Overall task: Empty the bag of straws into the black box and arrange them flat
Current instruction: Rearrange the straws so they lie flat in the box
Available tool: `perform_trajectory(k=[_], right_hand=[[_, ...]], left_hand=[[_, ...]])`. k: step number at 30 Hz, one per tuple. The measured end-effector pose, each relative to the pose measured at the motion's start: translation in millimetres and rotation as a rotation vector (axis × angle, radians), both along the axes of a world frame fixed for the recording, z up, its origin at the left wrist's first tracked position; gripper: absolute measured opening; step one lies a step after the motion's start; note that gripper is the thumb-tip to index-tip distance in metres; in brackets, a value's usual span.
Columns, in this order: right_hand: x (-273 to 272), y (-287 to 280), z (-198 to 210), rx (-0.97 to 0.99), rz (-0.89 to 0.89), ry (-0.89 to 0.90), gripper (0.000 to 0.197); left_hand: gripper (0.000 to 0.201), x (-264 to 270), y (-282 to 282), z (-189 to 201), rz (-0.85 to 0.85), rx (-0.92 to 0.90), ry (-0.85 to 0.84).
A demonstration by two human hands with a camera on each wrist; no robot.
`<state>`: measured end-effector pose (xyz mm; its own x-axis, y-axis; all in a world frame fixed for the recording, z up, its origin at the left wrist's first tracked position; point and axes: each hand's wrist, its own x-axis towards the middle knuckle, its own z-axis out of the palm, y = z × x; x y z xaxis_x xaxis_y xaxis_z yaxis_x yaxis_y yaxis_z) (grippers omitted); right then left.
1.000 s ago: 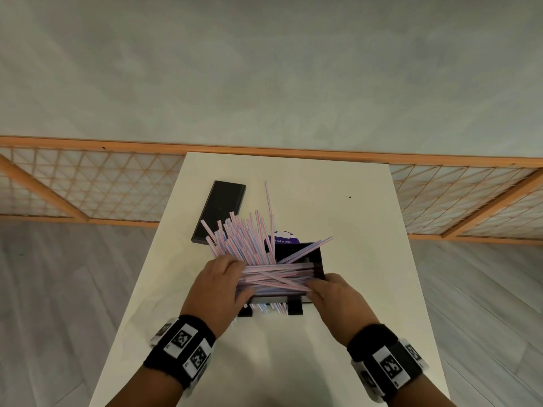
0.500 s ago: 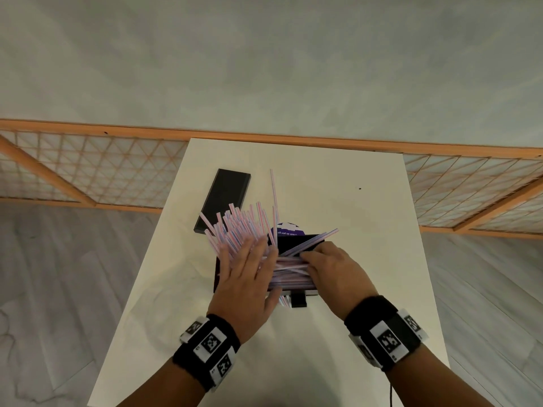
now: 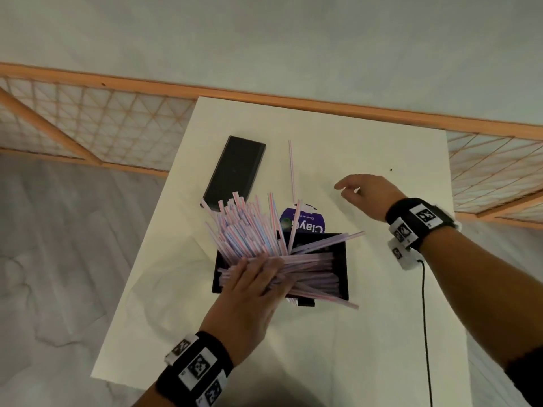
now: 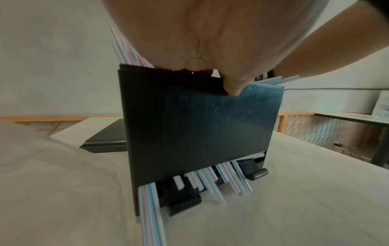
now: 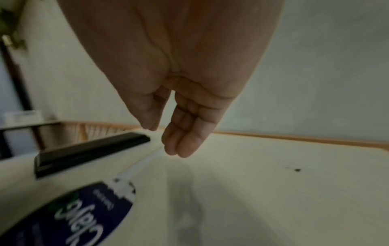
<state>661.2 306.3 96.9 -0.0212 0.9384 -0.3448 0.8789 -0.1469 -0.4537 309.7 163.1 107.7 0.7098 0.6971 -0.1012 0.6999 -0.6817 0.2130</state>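
Observation:
The black box (image 3: 342,259) stands in the middle of the white table (image 3: 382,333), crammed with pink and blue striped straws (image 3: 249,227). Many fan up and out over its far left corner, and a few stick out to the right. My left hand (image 3: 252,277) lies flat on the pile, pressing it down. In the left wrist view its thumb (image 4: 232,88) rests over the box's near wall (image 4: 200,133), and straw ends (image 4: 210,183) poke out beneath. My right hand (image 3: 352,186) hovers over the table beyond the box, fingers relaxed and empty. One stray straw (image 3: 291,171) lies on the table.
A flat black lid (image 3: 235,168) lies at the far left of the table. The bag with a purple label (image 3: 305,221) sits just behind the box. A black cable (image 3: 424,318) hangs from my right wrist. A wooden lattice fence (image 3: 102,118) runs behind the table.
My right hand let go of the straws in the box and rose toward the far right of the table. My left hand went from the box's left side onto the pile, fingers flat.

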Motion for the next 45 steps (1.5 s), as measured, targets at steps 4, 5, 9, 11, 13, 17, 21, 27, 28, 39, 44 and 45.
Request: perform_trajectory(k=[4,5,9,11,13,17,21,27,28,39,44,45], right_hand=[[-40.9,37.2,-44.3,-0.096,0.178,-0.069,0.042],[-53.5,45.6,-51.7,-0.113,0.211,-0.090,0.047],[-95.4,64.8,-73.2,-0.089,0.367,-0.224,0.071],[-104.6,67.4,-80.6,-0.007,0.439,-0.301,0.050],[-106.5,69.0,-84.8,0.012,0.419,-0.342,0.036],[-101.4,55.2,-89.8,0.051,0.249,-0.301,0.011],[-86.0,29.1,-83.8,-0.026,-0.021,-0.153,0.031],[-43.3,-31.4,-32.8,-0.003,-0.286,0.085,0.031],[-36.4,-43.5,-18.9,0.024,-0.291,0.116,0.024],[-74.2,-172.1,117.5,0.321,-0.051,0.187,0.011],[-125.6,-175.2,96.4,0.169,0.183,-0.045,0.013],[-133.0,-173.2,93.4,0.113,0.196,-0.115,0.014]], left_hand=[[0.048,-11.9,-1.7,-2.4,0.004,-0.034,-0.041],[0.048,-14.3,-2.1,-3.3,0.002,-0.038,-0.041],[0.049,-20.9,-1.7,-5.0,0.001,-0.049,-0.062],[0.047,-21.6,-2.5,-5.1,0.002,-0.057,-0.085],[0.047,-22.6,-2.8,-5.6,-0.002,-0.060,-0.097],[0.046,-22.6,-4.2,-6.6,0.002,-0.049,-0.134],[0.046,-20.5,-5.0,-5.0,0.015,-0.053,-0.138],[0.043,-10.7,-7.8,6.8,0.035,-0.060,-0.075],[0.041,-8.2,-8.7,9.9,0.039,-0.061,-0.076],[0.020,0.8,-5.9,22.4,0.024,0.060,-0.117],[0.028,-3.5,13.6,31.8,0.093,0.043,-0.125],[0.027,-4.4,13.8,33.5,0.115,0.027,-0.139]])
